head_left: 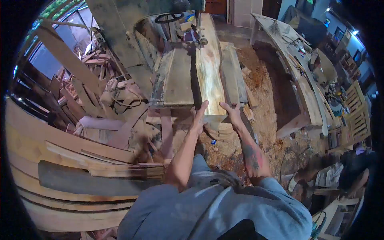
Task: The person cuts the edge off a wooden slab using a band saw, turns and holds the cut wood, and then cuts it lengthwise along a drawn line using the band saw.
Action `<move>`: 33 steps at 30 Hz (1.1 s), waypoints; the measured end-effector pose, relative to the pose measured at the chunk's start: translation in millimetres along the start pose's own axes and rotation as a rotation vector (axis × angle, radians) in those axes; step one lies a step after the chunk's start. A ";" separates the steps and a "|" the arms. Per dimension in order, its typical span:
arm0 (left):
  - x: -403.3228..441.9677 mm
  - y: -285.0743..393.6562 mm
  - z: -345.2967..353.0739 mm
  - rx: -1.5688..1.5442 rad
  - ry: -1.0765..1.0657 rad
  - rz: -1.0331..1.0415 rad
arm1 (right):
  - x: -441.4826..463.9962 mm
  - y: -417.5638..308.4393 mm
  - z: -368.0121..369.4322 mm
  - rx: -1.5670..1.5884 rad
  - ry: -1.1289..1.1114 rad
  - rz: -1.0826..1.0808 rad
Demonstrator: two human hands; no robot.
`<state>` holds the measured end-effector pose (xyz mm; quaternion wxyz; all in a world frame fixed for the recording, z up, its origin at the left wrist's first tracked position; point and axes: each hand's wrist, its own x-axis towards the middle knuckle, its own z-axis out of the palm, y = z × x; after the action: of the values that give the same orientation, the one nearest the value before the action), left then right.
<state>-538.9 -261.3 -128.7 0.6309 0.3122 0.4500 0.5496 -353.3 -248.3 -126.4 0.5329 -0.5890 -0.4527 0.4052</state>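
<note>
A long wooden plank (211, 76) with a wavy edge lies lengthwise on the saw table (180, 78), its near end toward me. My left hand (199, 114) grips the left corner of that end, thumb on top. At the right corner my right hand (233, 112) holds the plank the same way, with its thumb on the upper face and the other fingers lower down, partly hidden. Farther along, the plank passes beside the blade guide (203, 41) of a large band saw (120, 28). The blade itself is too small to make out.
Long boards (80, 176) are stacked at my left, close to my arm. Wood offcuts (96, 64) pile up behind them. On the right stands a long workbench (298, 76) with tools and strips on it. Sawdust (262, 80) covers the floor, and a wooden chair (354, 116) is farther right.
</note>
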 end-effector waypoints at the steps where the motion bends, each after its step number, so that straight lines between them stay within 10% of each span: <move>1: 0.1 -7.9 -2.8 0.004 -0.002 -0.007 | -21.3 -21.3 -4.4 -0.002 -0.028 0.007; 26: -256.3 -112.1 -8.4 0.055 0.131 -0.020 | -251.3 28.4 -99.9 -0.016 -0.098 -0.049; 33: -307.9 -122.2 -20.2 0.138 0.154 -0.013 | -291.2 52.7 -124.8 0.010 -0.252 0.347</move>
<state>-504.0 -587.9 -176.2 0.5750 0.3090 0.5361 0.5353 -304.4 -563.1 -167.3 0.3970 -0.6004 -0.4055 0.5635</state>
